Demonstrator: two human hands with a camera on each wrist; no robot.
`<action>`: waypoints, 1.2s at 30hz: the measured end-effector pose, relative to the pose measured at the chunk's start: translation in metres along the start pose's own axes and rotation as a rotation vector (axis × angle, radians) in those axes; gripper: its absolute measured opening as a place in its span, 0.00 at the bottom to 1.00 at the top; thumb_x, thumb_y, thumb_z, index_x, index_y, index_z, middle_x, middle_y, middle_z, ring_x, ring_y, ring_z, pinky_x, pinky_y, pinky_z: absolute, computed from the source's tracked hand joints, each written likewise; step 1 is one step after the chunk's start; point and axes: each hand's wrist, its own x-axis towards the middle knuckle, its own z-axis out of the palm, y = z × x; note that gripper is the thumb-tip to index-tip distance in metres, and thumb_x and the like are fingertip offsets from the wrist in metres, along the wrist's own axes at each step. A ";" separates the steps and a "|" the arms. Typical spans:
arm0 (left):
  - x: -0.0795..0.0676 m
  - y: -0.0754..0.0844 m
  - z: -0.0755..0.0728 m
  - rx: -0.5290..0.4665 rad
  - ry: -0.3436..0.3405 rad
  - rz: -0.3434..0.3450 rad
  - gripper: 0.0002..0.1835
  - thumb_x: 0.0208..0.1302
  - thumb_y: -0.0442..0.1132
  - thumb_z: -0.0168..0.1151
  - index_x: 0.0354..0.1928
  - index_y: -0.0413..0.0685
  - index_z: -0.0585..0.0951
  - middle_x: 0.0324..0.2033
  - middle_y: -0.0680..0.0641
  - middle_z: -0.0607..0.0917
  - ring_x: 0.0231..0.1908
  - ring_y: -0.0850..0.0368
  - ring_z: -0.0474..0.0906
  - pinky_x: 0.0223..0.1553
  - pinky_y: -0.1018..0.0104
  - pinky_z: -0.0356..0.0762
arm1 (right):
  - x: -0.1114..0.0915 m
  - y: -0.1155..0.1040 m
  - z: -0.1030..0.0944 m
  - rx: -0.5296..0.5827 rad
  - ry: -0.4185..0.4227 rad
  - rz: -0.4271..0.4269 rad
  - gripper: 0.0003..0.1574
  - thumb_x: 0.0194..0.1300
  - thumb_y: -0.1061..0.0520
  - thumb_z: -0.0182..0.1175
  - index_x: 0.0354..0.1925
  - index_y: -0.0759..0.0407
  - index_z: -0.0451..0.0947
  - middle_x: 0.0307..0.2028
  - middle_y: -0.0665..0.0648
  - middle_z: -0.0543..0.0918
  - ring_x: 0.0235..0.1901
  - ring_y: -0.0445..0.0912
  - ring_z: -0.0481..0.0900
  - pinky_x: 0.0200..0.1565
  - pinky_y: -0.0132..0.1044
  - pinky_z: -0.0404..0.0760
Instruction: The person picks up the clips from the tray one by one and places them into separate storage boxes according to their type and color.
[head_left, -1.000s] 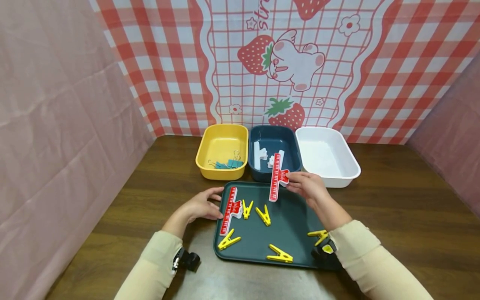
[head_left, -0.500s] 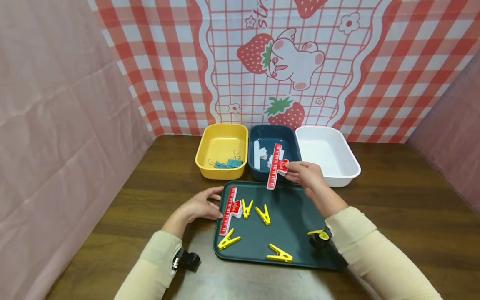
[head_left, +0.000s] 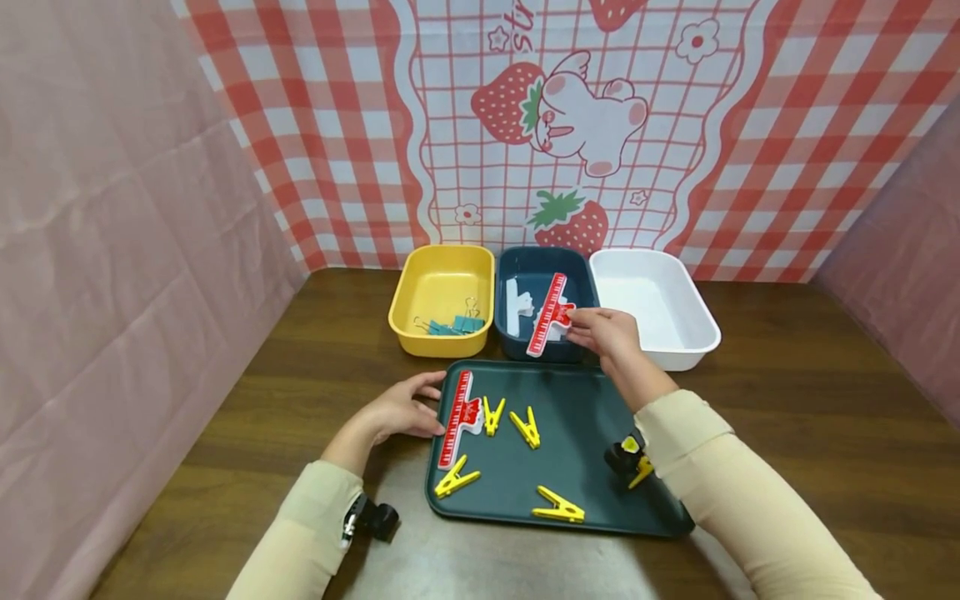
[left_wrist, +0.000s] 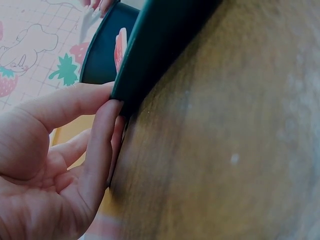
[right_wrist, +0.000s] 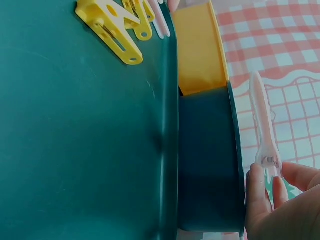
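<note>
My right hand (head_left: 611, 333) pinches a red-and-white bag clip (head_left: 551, 317), its long bar printed like piano keys, over the dark blue bin (head_left: 510, 267). In the right wrist view the bag clip (right_wrist: 262, 120) is seen edge-on, above the bin. My left hand (head_left: 401, 408) touches the left rim of the dark green tray (head_left: 555, 450), thumb and fingers spread apart along it; the left wrist view shows the fingertips at the tray rim (left_wrist: 145, 55). A second red bag clip (head_left: 460, 421) lies on the tray close to that hand. White bag clips (head_left: 513, 308) lie in the blue bin, one partly hidden.
Several yellow clothespins (head_left: 527, 427) lie on the tray, one partly covered by the right wrist camera. A yellow bin (head_left: 442, 260) holding teal binder clips (head_left: 468, 323) stands left of the blue bin. To its right is a white bin (head_left: 652, 292). A checked cloth hangs behind.
My right hand has carried the red bag clip forward and slightly left, from above the tray's far edge to over the blue bin. The left hand stays at the tray rim.
</note>
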 end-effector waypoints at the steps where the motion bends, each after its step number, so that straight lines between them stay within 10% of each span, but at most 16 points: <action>1: 0.000 0.000 0.000 -0.001 0.000 0.000 0.46 0.44 0.18 0.66 0.68 0.50 0.63 0.54 0.40 0.69 0.39 0.50 0.77 0.37 0.59 0.82 | 0.001 -0.001 0.001 -0.001 0.002 0.001 0.24 0.61 0.61 0.61 0.53 0.73 0.72 0.34 0.58 0.79 0.30 0.43 0.83 0.42 0.35 0.81; 20: -0.001 -0.001 -0.001 -0.038 -0.036 0.032 0.46 0.45 0.16 0.64 0.69 0.46 0.60 0.54 0.37 0.68 0.38 0.51 0.78 0.38 0.58 0.82 | 0.019 -0.006 0.025 0.052 0.150 0.020 0.21 0.62 0.64 0.57 0.53 0.70 0.74 0.47 0.66 0.78 0.28 0.41 0.83 0.42 0.34 0.80; 26: -0.001 0.000 -0.001 -0.042 -0.040 0.032 0.47 0.45 0.16 0.64 0.69 0.46 0.60 0.54 0.37 0.68 0.39 0.51 0.78 0.38 0.58 0.82 | 0.021 -0.007 0.026 0.075 0.122 0.025 0.24 0.64 0.66 0.52 0.58 0.72 0.68 0.53 0.68 0.75 0.46 0.50 0.80 0.46 0.35 0.79; 36: 0.000 0.000 -0.002 -0.028 -0.031 0.019 0.47 0.45 0.17 0.65 0.69 0.48 0.60 0.54 0.38 0.68 0.39 0.51 0.78 0.38 0.59 0.82 | 0.019 -0.006 0.021 0.170 0.073 0.048 0.29 0.65 0.63 0.52 0.62 0.72 0.62 0.56 0.68 0.71 0.22 0.39 0.80 0.48 0.37 0.78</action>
